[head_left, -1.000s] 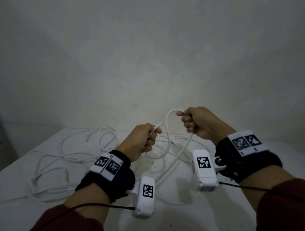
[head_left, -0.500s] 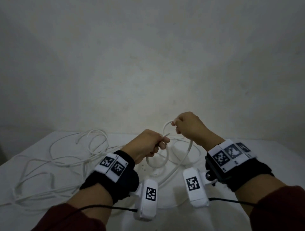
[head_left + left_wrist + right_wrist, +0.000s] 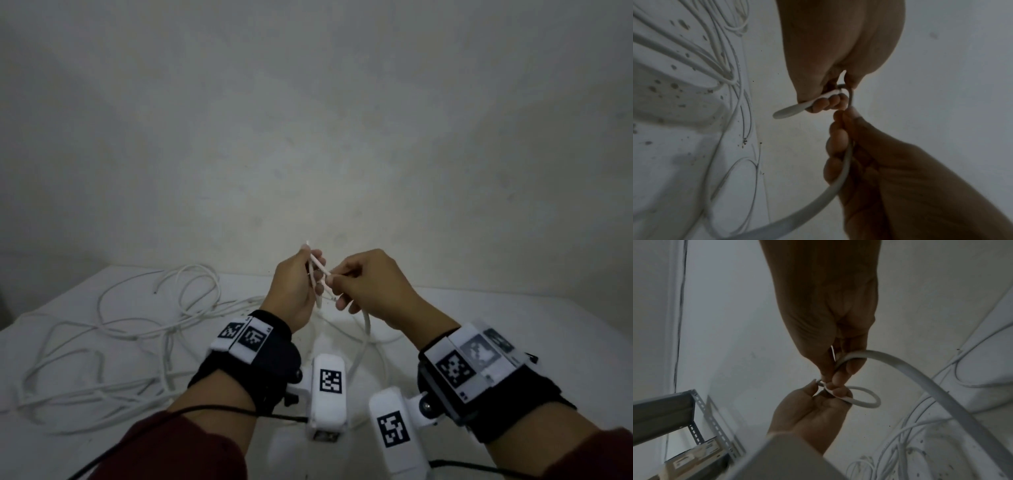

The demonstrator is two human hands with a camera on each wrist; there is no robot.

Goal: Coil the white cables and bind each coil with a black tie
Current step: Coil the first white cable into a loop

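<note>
Both hands meet above the table's middle on one white cable [image 3: 318,266]. My left hand [image 3: 306,277] pinches it near its end, and the cut tip [image 3: 306,244] sticks up past the fingers. My right hand [image 3: 339,291] grips the same cable just beside it, and the rest hangs down [image 3: 367,325] to the table. In the right wrist view a small loop [image 3: 867,403] curls between the left hand [image 3: 813,408] and the right hand [image 3: 830,379]. In the left wrist view the cable [image 3: 845,164] runs through the right hand's fingers [image 3: 835,138]. No black tie is in view.
A tangle of loose white cables [image 3: 137,329] covers the left half of the white table [image 3: 513,329]. A plain wall stands right behind it. A metal shelf frame [image 3: 694,410] shows beside the table in the right wrist view. Dark specks dot the tabletop [image 3: 674,84].
The right hand has moved left and down to meet the left hand. The wide loop between them has shrunk to a small one, and the cable tip now points up.
</note>
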